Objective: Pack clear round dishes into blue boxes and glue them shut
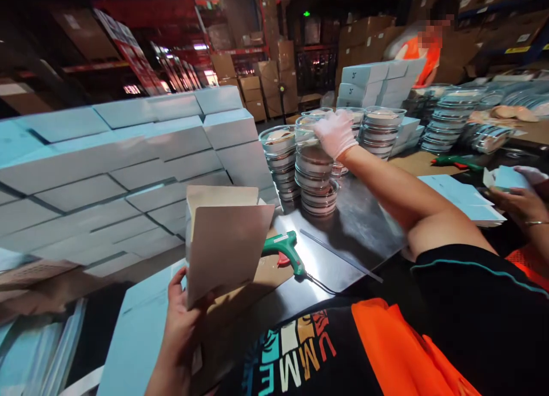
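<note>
Box (223, 241) sitting open in left hand (180, 327), gripped low. Right hand (334, 134), gloved, closing over top dish on stack (315, 175) across the counter (355, 224). Probably toppling neighbours if yanked sideways.

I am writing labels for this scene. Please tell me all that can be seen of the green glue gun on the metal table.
The glue gun has a green plastic-looking body and a red trigger. It lies on its side on the shiny metal table, partly over a brown cardboard sheet. A thin dark cord runs from its handle toward the person. No hand touches it; the left hand holds an open box nearby.
</note>
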### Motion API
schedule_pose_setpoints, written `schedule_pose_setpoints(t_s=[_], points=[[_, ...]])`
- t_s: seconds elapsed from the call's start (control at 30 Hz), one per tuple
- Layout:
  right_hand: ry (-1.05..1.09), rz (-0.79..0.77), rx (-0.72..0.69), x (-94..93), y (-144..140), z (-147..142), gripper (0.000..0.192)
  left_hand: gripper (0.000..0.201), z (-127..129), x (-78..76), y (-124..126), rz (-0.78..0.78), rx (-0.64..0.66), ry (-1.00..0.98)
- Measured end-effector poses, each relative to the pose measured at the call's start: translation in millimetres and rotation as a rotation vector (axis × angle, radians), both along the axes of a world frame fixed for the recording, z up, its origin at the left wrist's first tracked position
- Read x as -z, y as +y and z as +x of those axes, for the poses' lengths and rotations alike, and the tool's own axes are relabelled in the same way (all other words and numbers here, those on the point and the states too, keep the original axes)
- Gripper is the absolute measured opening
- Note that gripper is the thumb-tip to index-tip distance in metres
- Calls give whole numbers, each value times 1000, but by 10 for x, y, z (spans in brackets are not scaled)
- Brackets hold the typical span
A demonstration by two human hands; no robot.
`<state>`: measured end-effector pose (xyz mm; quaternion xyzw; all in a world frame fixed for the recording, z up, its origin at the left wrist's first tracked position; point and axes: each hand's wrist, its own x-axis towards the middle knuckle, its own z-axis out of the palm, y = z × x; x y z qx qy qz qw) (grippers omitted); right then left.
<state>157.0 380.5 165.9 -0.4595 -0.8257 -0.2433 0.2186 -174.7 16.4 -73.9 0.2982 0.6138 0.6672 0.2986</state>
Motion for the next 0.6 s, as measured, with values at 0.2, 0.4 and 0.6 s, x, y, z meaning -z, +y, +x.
schedule_pose_setpoints(t_s=[0.2, 0.4, 0.6], points=[[28, 18, 22, -251, -181, -120, 34, 120, -107, 87, 24, -22, 22, -36], [307, 84, -199, -227, -978, -33, 20, 125, 10, -38, 64, -85, -21, 3], [308, -250, -901, 69, -1707, -59, 23, 119, 40, 43, -2, -57, 8, 13]])
